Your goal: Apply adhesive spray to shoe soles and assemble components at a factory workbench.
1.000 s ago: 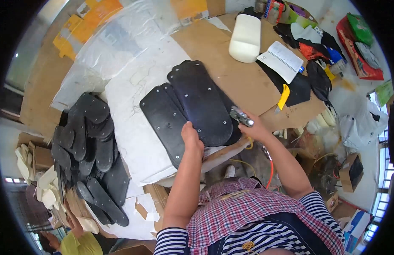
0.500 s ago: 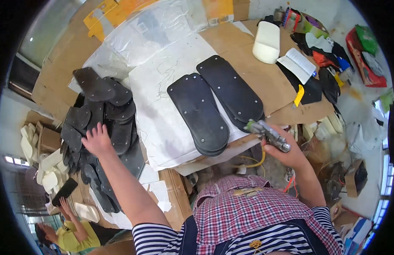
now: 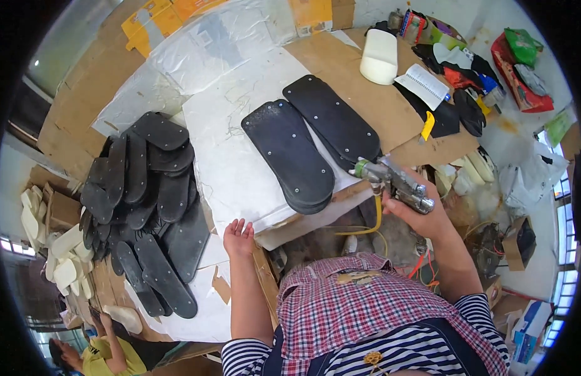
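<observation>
My right hand (image 3: 422, 203) grips a metal spray gun (image 3: 397, 185) with a green part at its front. A yellow hose (image 3: 377, 216) hangs below the gun. Fingers apart and holding nothing, my left hand (image 3: 239, 238) is by the table's front edge. Two stacks of long, rounded black pads with small metal studs lie on white sheeting: the left stack (image 3: 290, 156) and the right stack (image 3: 331, 119). The gun's front end is close to the near end of the right stack. To the left is a loose pile of similar black pads (image 3: 137, 172).
At the back right are a cream-coloured padded piece (image 3: 379, 56), an open notebook (image 3: 423, 86) and a yellow-handled tool (image 3: 428, 126). Cream pieces (image 3: 66, 269) are heaped at far left. Another person in a yellow shirt (image 3: 115, 357) is at lower left.
My left hand has moved from the black pile rightward to the table's front edge. A pad that was blurred above the pile now rests on it. The spray gun stays in my right hand.
</observation>
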Available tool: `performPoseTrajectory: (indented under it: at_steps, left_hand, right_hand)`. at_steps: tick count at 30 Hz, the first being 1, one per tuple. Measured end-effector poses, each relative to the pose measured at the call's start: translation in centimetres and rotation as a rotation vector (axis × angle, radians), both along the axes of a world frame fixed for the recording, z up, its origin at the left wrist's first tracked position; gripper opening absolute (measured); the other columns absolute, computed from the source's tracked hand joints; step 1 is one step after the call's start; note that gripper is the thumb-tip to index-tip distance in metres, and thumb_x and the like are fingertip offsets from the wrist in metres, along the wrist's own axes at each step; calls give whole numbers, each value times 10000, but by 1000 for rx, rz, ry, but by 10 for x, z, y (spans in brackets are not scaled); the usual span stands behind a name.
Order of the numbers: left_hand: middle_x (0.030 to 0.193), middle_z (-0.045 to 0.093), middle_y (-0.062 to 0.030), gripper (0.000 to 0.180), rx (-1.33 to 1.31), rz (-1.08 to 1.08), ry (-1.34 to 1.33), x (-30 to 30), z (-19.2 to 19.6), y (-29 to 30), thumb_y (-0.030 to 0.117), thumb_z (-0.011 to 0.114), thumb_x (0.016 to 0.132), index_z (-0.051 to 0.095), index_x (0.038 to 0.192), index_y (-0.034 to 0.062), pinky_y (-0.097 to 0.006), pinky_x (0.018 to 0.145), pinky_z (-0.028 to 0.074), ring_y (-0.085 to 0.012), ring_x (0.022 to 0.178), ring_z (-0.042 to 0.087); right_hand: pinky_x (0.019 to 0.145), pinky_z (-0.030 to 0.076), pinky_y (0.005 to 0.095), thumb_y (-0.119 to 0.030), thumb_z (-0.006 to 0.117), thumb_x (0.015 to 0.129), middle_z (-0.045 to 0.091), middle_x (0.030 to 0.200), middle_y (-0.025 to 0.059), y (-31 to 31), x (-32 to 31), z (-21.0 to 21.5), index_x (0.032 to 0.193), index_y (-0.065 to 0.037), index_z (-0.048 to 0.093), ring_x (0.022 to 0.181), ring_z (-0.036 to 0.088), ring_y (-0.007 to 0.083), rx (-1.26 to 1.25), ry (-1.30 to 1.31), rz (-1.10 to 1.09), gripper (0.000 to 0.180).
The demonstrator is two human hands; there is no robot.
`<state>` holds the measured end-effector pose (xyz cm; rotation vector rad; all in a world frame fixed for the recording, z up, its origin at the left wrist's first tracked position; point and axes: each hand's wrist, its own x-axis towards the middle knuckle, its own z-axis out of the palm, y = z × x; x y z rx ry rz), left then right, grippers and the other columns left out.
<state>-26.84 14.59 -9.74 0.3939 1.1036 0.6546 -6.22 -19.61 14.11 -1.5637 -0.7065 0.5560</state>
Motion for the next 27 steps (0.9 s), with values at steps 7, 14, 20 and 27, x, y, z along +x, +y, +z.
performPoseTrajectory:
  at_steps: [7,14,20,27]
  left_hand:
    - [1035,561,-102,259,14,-128,-2,17,1,-10,220,440,885,504,1064,44,-385,749,457,-298,876,560]
    - [1011,556,-104,247,65,-137,59,15,-5,6,199,476,867,504,1050,35,-369,721,471,-278,825,557]
    - [953,566,-99,227,63,-156,66,30,-6,4,189,494,857,509,1016,28,-356,701,475,-270,806,555]
    - [1027,587,-144,159,-178,-619,-63,72,-39,-87,132,502,848,544,946,14,-421,804,472,-331,935,550]
  right_hand:
    - [695,454,221,-35,620,814,586,920,7,-34,-21,2,1283,-14,441,784,528,59,-5,33,-121,503]
    - [695,447,237,-15,631,770,604,902,25,-92,-50,11,1272,-10,457,767,534,75,-167,7,37,532]
    - [676,456,237,-33,647,761,612,837,32,-121,-57,22,1264,-20,465,735,558,84,-300,-78,13,535]
    - [634,447,233,-42,642,773,595,814,8,-120,-51,27,1267,-12,459,711,544,68,-274,-92,-1,527]
